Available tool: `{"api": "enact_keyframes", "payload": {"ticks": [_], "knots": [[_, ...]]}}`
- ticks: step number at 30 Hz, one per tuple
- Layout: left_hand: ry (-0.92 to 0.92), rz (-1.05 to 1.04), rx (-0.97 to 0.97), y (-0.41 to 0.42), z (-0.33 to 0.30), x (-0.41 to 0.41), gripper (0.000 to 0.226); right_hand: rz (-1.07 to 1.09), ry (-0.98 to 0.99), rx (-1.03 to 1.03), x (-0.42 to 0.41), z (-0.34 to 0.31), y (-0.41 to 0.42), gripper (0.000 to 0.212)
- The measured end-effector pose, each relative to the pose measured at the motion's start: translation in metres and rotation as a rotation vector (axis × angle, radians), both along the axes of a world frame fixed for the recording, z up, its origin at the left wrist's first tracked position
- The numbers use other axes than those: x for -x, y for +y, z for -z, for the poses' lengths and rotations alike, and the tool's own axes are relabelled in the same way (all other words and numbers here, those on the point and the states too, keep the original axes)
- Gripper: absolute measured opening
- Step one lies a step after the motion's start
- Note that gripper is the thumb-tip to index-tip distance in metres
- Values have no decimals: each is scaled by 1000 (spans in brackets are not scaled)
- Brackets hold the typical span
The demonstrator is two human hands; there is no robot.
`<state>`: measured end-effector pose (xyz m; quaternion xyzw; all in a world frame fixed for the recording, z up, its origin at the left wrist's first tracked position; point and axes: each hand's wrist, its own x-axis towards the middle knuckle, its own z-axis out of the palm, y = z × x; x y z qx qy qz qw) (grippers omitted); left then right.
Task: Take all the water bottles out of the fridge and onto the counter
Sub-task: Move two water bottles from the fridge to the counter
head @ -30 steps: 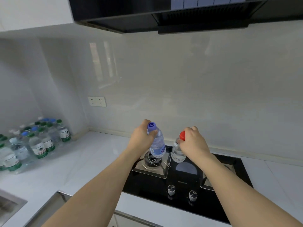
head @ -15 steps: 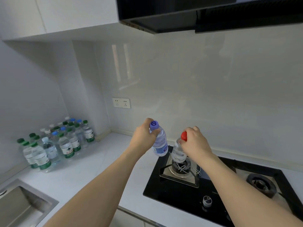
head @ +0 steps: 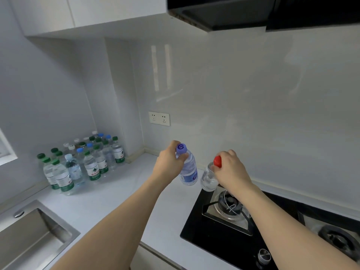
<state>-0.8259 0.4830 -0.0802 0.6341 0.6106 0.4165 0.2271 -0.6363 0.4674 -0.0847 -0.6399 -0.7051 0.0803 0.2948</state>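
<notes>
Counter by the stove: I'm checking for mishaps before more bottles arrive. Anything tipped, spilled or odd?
Nothing stands out. The bottle cluster stands upright in the corner, the counter shows no spill, and both hands hold their bottles by the neck.

Person's body in view: two forearms and two hands, both showing bare.

Left hand (head: 169,162) and right hand (head: 229,169) are showing no gloves, and no rings, watch or bands are appearing on fingers or wrists where visible. Both forearms are running uncovered from the lower edge of the head view up to the wrists; no sleeve cuff is showing within it. Nails are appearing short; finer detail is too small to tell.
</notes>
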Motion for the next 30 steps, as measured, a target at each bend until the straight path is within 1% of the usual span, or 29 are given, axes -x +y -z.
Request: {"api": "enact_keyframes", "payload": {"ticks": [4,16,23,30], "knots": [[-10,-34,6,18,1,2,14,-33,-12,9,1,-1,24,25],[-11,-128,-10,75,-3,4,19,-112,-24,34,-2,-2,98,26],[-3,-159,-11,97,3,28,16,-156,-32,47,26,4,127,26],[11,-169,-7,116,11,75,13,-164,-28,63,72,8,148,22]]}}
